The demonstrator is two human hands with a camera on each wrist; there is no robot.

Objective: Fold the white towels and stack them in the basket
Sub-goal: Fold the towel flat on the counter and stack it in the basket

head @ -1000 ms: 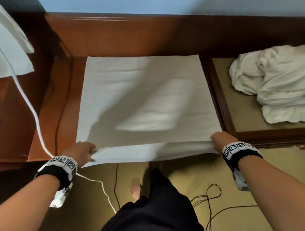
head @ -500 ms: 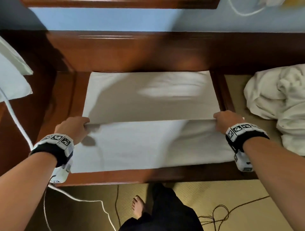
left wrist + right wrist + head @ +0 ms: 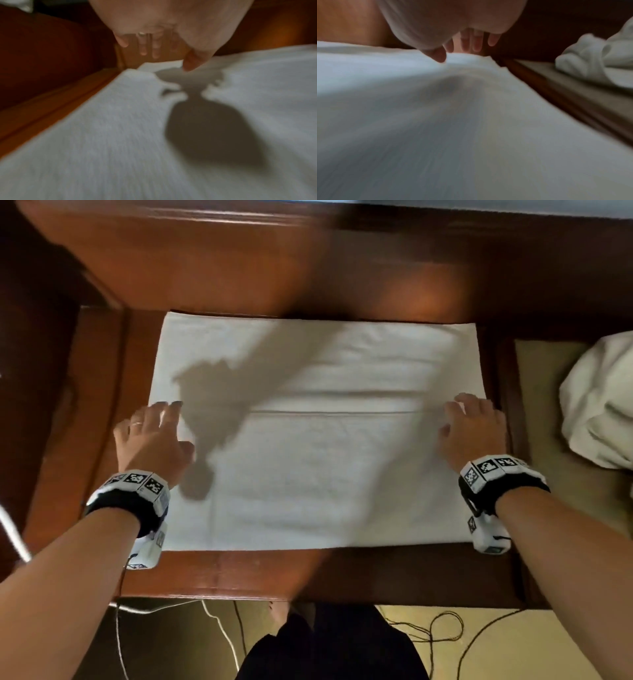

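Observation:
A white towel [image 3: 325, 467] lies flat on the wooden bench [image 3: 274, 573], its near half folded over the far half, with the folded edge running across the middle. My left hand [image 3: 154, 433] hovers at the towel's left edge with fingers spread and holds nothing. My right hand [image 3: 469, 426] is at the right edge, fingers also straight and empty. In the left wrist view the left hand [image 3: 154, 54] hangs just above the towel [image 3: 120, 135], thumb tip near the cloth. The right wrist view shows the right hand [image 3: 471, 46] over the towel [image 3: 436, 121]. No basket is in view.
A crumpled pile of white towels [image 3: 599, 405] lies on a tan cushion [image 3: 548, 440] to the right, also seen as the pile [image 3: 599, 65]. Wooden backrest [image 3: 308, 261] rises behind. Cables [image 3: 438, 628] and a white cord [image 3: 219, 625] lie on the floor below.
Both hands carried the towel's near edge forward over the far half, laid it down and let go. The fingers went from pinching the edge to spread.

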